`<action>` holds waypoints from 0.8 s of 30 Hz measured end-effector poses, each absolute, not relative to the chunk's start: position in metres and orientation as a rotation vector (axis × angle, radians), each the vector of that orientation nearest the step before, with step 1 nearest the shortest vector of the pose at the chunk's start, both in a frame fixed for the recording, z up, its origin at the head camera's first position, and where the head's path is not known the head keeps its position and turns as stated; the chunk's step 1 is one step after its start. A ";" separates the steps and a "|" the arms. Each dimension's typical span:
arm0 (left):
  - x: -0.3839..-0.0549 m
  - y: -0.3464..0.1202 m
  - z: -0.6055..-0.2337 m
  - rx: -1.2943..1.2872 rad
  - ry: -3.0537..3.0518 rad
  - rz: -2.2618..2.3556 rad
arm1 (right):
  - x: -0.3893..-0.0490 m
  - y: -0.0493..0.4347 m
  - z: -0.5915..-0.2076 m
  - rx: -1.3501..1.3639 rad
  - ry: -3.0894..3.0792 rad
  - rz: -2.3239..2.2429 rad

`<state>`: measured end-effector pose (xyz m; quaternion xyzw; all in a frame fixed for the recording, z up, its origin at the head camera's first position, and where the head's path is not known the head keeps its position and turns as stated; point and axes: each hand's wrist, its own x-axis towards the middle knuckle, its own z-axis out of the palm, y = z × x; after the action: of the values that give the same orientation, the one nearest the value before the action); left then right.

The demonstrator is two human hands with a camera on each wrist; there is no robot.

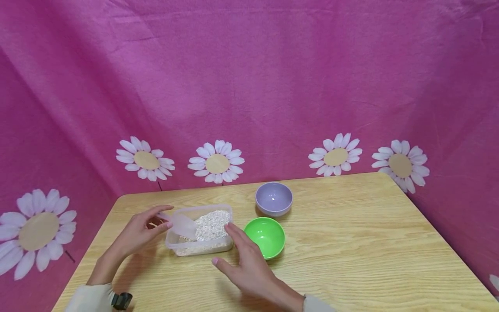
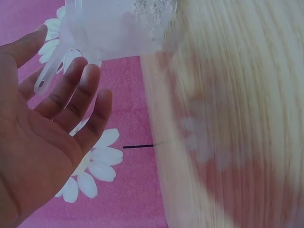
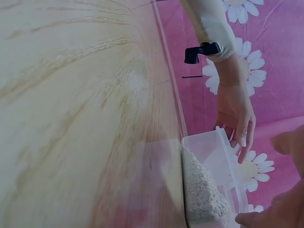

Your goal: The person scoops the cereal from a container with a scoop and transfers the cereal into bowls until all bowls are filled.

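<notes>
A clear plastic container [image 1: 182, 250] on the wooden table holds pale flakes [image 1: 213, 225], heaped toward its right end. A translucent scoop [image 1: 183, 225] leans in it, its handle sticking out over the left end. My left hand [image 1: 138, 229] is beside that handle, thumb and fingers spread around it; in the left wrist view the fingers are loosely bent and the handle lies near them without being gripped. My right hand [image 1: 249, 262] is spread, its fingertips right at the container's right end, thumb apart in front.
Just right of the container is a green bowl [image 1: 265, 237], partly overlapped by my right hand in the head view. A purple bowl [image 1: 274, 199] stands behind it. Pink cloth [image 1: 249, 86] with printed daisies hangs around the table [image 1: 370, 242].
</notes>
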<state>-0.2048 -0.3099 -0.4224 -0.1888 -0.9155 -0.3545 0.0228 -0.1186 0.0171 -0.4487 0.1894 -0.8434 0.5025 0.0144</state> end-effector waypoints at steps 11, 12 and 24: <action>-0.207 -0.309 -0.423 -0.626 -2.849 -1.047 | -0.127 0.005 -0.456 0.492 -2.632 1.577; -0.207 -0.309 -0.423 -0.633 -2.846 -1.037 | -0.127 0.004 -0.457 0.486 -2.631 1.577; -0.204 -0.307 -0.422 -0.677 -2.850 -1.048 | -0.135 -0.013 -0.462 0.393 -2.635 1.670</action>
<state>-0.2042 -0.3069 -0.4222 -0.2176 -0.9160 -0.3368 0.0155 -0.1349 -0.0125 -0.4624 0.1250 -0.8381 0.5310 -0.0014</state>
